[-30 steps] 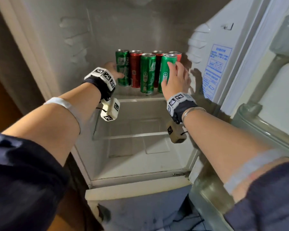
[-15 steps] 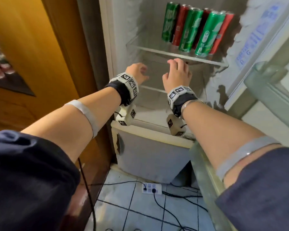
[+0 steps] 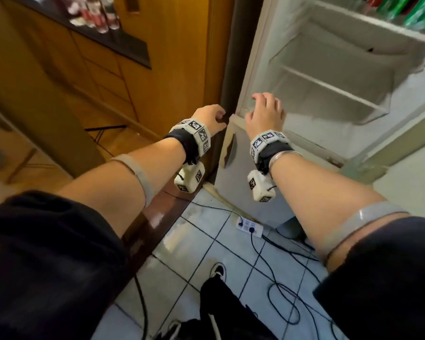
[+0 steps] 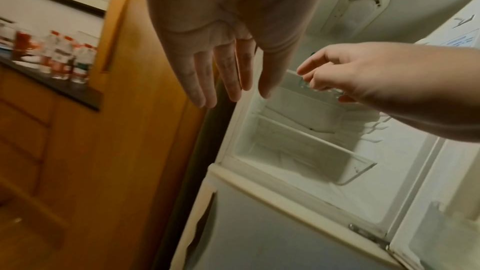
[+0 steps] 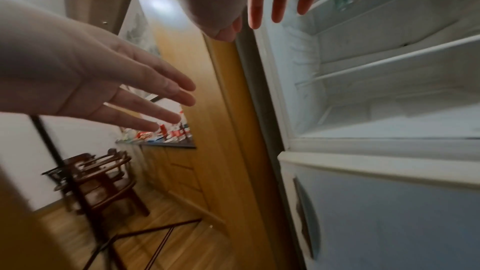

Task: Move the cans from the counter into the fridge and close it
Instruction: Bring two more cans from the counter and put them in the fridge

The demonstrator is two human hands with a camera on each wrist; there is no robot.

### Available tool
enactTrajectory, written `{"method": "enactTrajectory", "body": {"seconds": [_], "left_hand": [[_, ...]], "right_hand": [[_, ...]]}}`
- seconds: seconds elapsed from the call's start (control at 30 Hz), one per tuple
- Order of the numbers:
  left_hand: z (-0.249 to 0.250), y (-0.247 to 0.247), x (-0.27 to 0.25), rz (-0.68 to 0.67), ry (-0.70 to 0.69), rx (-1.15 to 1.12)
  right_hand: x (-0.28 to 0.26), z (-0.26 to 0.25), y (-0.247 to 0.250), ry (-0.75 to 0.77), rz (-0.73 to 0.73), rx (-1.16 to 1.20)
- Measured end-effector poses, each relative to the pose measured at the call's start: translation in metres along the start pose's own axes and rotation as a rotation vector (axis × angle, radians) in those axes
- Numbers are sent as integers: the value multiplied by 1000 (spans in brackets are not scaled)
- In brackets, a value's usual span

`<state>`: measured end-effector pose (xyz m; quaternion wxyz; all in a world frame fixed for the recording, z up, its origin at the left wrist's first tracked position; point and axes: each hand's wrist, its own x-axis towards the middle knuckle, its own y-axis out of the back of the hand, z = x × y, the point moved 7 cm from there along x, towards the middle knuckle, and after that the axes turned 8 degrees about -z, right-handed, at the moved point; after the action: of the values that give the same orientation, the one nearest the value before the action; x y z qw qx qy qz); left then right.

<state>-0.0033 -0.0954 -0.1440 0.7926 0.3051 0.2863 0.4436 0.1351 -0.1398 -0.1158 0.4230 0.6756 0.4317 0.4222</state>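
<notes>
- Left hand [image 3: 207, 119] empty, fingers straight and slightly spread in its wrist view, holding nothing; it hangs in front of the wooden cabinet side [image 3: 182, 57], just left of the fridge [image 3: 255, 57] edge.
- Right hand [image 3: 265, 114] also empty, fingers loosely apart and relaxed, in front of the fridge's open compartment, not touching any shelf.
- Cans [image 3: 412, 8] stand upright in a tight row on the upper shelf [image 3: 353, 23], well above and beyond the right fingertips; green and red, smooth metal cylinders, packed close probably to save shelf room.
- Top of the head view is blurred, so the can count is not clear.
- More items sit on the dark counter [image 3: 123, 45], far to the left beyond the left fingers; bottles with red caps, possibly cans among them, too blurred to say.
- Both hands free and low likely because a drop-off is done and the next fetch or the door close is due.
- Fridge interior is white moulded plastic, ribbed side walls, clear flat shelves with white front trim; the lower shelf [image 3: 329, 89] right of the right fingers is bare.
- Lower door [image 3: 231, 173] below the right hand is grey and smooth, with a recessed grip and chipped edge.
- Upper door is open; it hinges on the right.
- Floor [image 3: 206, 253] under both hands is glossy pale tile, with a power strip [image 3: 249, 228] and loose black cables.
</notes>
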Motion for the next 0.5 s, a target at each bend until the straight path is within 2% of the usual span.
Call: {"method": "enactTrajectory", "body": {"seconds": [0.27,0.4,0.5], "left_hand": [[-128,2,-148,49,217,-51],[-179,14,-220,94,339,-93],[-215,27,-277,159,440,-112]], "right_hand": [[-112,-118,-64,180,-186,30],[-158,-190,-80,326,-237,19],[-193,-246,-97,456,-334,9]]}}
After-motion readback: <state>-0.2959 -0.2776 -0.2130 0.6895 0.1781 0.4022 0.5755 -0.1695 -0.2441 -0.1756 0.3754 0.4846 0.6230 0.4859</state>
